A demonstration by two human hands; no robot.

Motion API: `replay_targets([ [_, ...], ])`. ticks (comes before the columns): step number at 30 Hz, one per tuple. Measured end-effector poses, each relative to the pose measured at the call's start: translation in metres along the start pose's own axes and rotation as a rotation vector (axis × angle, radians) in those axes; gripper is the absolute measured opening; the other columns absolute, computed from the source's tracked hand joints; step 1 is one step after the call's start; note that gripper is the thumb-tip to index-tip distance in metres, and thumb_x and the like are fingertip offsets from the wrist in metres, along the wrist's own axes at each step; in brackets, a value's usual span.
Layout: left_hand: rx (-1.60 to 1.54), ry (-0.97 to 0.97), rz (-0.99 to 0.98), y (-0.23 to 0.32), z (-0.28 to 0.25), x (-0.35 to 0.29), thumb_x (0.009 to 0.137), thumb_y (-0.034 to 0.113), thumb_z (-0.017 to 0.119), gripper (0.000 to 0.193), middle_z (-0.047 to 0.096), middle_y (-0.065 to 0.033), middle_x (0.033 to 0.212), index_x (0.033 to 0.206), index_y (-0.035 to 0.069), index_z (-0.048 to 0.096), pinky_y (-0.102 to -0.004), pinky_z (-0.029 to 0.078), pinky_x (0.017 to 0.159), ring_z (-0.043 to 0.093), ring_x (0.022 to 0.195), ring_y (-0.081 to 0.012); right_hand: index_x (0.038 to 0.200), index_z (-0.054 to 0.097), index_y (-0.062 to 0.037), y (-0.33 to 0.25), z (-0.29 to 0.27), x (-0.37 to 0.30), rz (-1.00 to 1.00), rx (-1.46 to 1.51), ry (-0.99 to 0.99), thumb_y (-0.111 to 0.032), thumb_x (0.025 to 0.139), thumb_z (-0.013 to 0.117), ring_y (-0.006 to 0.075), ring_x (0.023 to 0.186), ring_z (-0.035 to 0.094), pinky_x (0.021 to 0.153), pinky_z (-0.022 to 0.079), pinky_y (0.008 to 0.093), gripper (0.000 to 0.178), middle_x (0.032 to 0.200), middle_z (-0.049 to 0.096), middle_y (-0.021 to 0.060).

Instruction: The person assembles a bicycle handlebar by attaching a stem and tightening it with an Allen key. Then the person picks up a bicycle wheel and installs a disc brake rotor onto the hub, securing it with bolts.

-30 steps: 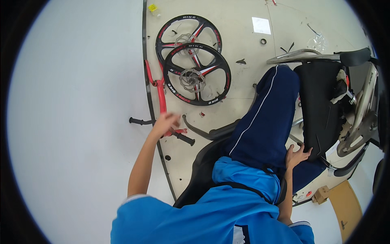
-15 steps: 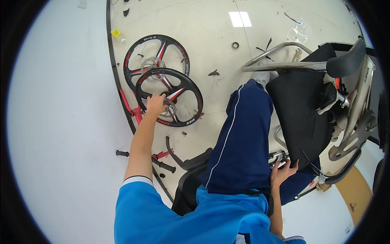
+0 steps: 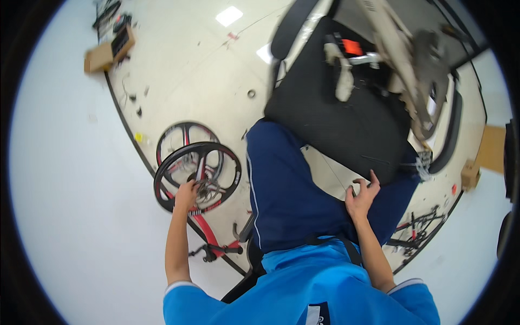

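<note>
To your right is a black chair seat point(image 3: 319, 124); on your left, a black wheel point(image 3: 201, 167) overlaps a second wheel point(image 3: 186, 134). Your left hand point(image 3: 186, 196) is at the first one's hub point(image 3: 206, 190), grip impossible to tell; your right hand point(image 3: 359, 202), fingers spread, is near the seat's edge

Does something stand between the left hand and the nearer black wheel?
No, nothing visible does: the left hand appears to grip the nearer black wheel close to its centre. The other wheel lies beyond it, not between.
</note>
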State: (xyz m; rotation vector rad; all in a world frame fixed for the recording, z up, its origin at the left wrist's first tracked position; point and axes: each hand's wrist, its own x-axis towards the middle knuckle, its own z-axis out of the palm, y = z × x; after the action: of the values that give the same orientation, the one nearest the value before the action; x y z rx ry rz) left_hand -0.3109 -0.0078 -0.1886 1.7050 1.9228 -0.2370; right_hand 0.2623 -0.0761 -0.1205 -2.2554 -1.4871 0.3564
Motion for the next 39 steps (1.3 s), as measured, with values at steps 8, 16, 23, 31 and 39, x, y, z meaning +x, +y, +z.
replay_targets([
  [8,-0.057,0.669,0.002,0.094,-0.175,-0.093,0.088,0.028,0.072,0.032,0.065,-0.0165,0.065,0.080,-0.003,0.069,-0.0367,0.046,0.057,0.061,0.055,-0.0239,0.100,0.064,-0.0081,0.003,-0.025,0.014,0.009,0.207,0.060,-0.012,0.075,0.070,0.0376,0.122,0.046,0.099,0.039,0.0469,0.027,0.132,0.049,0.0180],
  [16,-0.284,0.943,0.257,0.245,-0.280,-0.187,0.095,0.018,0.069,0.041,0.045,0.0042,0.054,0.062,-0.002,0.057,-0.0264,0.024,0.047,0.036,0.051,-0.0039,0.106,0.066,-0.0092,0.036,-0.039,0.093,-0.266,0.104,0.204,-0.019,0.080,0.073,0.0340,0.112,0.051,0.089,0.040,0.0459,0.028,0.117,0.055,0.0126],
  [23,-0.337,0.699,0.626,0.392,-0.257,-0.123,0.089,0.016,0.074,0.038,0.041,0.0047,0.050,0.059,-0.001,0.058,-0.0269,0.023,0.046,0.034,0.050,-0.0044,0.094,0.061,-0.0033,0.069,-0.046,0.085,-0.128,0.506,0.163,-0.013,0.089,0.069,0.0308,0.084,0.061,0.075,0.046,0.0385,0.014,0.091,0.062,0.0124],
  [31,-0.410,0.293,0.911,0.527,-0.158,-0.013,0.089,0.022,0.074,0.036,0.052,-0.0013,0.049,0.066,-0.004,0.067,-0.0263,0.032,0.046,0.043,0.048,-0.0052,0.101,0.060,0.0035,0.096,-0.059,0.043,0.254,0.686,0.118,-0.012,0.095,0.065,0.0160,0.054,0.056,0.054,0.045,0.0296,0.018,0.070,0.062,0.0112],
  [39,-0.471,0.225,0.957,0.553,-0.119,0.080,0.085,0.029,0.077,0.040,0.052,-0.0092,0.045,0.065,-0.005,0.069,-0.0287,0.033,0.043,0.042,0.041,-0.0119,0.097,0.060,0.0038,0.087,-0.063,0.051,0.403,0.770,0.171,-0.011,0.096,0.066,0.0022,0.055,0.045,0.051,0.037,0.0219,0.016,0.065,0.055,-0.0001],
])
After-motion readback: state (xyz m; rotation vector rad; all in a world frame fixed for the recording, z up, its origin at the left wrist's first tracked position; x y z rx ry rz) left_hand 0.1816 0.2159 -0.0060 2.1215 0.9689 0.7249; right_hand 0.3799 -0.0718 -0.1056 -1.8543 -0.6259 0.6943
